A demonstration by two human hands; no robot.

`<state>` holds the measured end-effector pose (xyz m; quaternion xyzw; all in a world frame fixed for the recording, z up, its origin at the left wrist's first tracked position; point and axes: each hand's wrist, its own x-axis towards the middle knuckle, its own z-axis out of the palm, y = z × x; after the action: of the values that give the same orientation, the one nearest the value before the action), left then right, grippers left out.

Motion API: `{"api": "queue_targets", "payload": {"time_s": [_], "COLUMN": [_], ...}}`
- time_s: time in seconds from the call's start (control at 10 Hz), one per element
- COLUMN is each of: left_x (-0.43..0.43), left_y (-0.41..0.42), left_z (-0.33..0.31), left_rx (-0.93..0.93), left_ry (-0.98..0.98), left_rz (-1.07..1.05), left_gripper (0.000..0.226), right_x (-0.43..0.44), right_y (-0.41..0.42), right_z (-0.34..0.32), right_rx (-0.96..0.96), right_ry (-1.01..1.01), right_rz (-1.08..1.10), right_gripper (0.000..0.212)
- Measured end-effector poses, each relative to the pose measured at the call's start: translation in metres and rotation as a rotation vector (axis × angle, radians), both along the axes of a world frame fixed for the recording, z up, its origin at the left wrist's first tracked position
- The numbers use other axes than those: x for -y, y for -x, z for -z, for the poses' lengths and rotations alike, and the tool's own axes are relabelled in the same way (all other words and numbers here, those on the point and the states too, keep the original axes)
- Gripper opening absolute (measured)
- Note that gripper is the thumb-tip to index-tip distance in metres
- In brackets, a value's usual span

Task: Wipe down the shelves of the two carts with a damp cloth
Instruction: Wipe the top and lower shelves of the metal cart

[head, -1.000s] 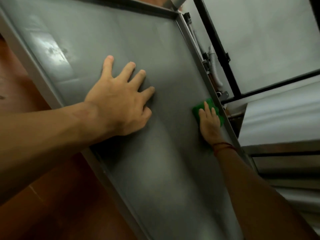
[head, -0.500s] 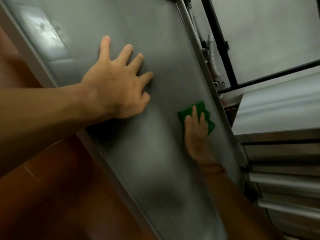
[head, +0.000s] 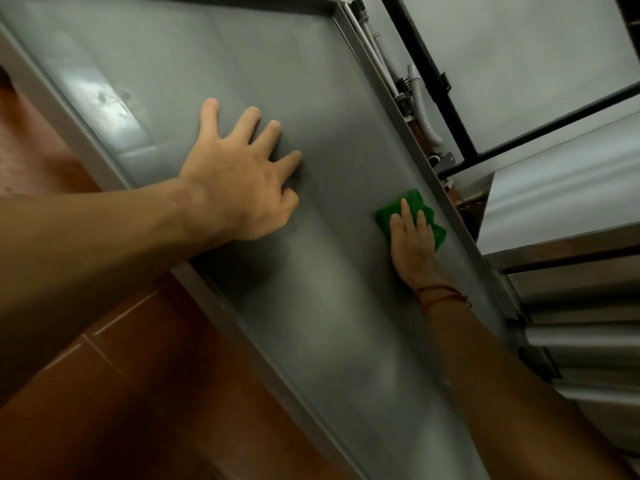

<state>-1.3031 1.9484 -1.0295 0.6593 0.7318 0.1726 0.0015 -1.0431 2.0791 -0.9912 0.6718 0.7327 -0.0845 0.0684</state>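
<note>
A grey metal cart shelf (head: 214, 64) with a raised rim fills most of the view, running from upper left to lower right. My left hand (head: 239, 181) lies flat on it with fingers spread, near the shelf's left rim. My right hand (head: 412, 244) presses a green cloth (head: 412, 204) flat against the shelf close to its right rim, fingers straight on top of the cloth. A red string is tied round my right wrist.
A second steel cart (head: 568, 188) with stacked shelves stands at the right. Grey hoses (head: 420, 105) and a black frame (head: 436, 81) sit behind the shelf's right rim. Brown floor tiles (head: 121, 375) lie below at the left.
My right hand and the cloth slid left off the right rim, then back towards it. My left hand stays planted on the shelf.
</note>
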Motion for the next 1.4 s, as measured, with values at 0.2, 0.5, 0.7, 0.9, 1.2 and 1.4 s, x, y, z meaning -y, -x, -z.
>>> {"api": "queue_targets", "payload": {"time_s": [0.2, 0.5, 0.7, 0.9, 1.2, 1.4], "left_x": [0.004, 0.0, -0.01, 0.043, 0.057, 0.076], "left_y": [-0.002, -0.002, -0.018, -0.088, -0.138, -0.134], "left_z": [-0.012, -0.033, -0.074, -0.138, -0.094, -0.045], "left_rx": [-0.051, -0.11, -0.125, 0.084, 0.212, -0.127], "left_ry": [0.106, 0.347, 0.592, 0.631, 0.545, 0.344], "left_rz": [-0.014, 0.023, 0.107, 0.53, 0.654, 0.678], "left_gripper": [0.067, 0.06, 0.06, 0.03, 0.041, 0.065], "right_x": [0.083, 0.198, 0.241, 0.239, 0.278, 0.31], "right_y": [0.017, 0.014, 0.016, 0.021, -0.011, -0.076], "right_z": [-0.001, -0.011, -0.024, -0.047, -0.076, -0.117], "right_rx": [-0.069, -0.041, -0.09, -0.084, -0.038, 0.096], "right_ry": [-0.001, 0.092, 0.192, 0.306, 0.2, 0.31], "right_rz": [-0.018, -0.232, -0.221, -0.209, -0.084, 0.22], "right_gripper": [0.06, 0.061, 0.059, 0.055, 0.054, 0.055]}}
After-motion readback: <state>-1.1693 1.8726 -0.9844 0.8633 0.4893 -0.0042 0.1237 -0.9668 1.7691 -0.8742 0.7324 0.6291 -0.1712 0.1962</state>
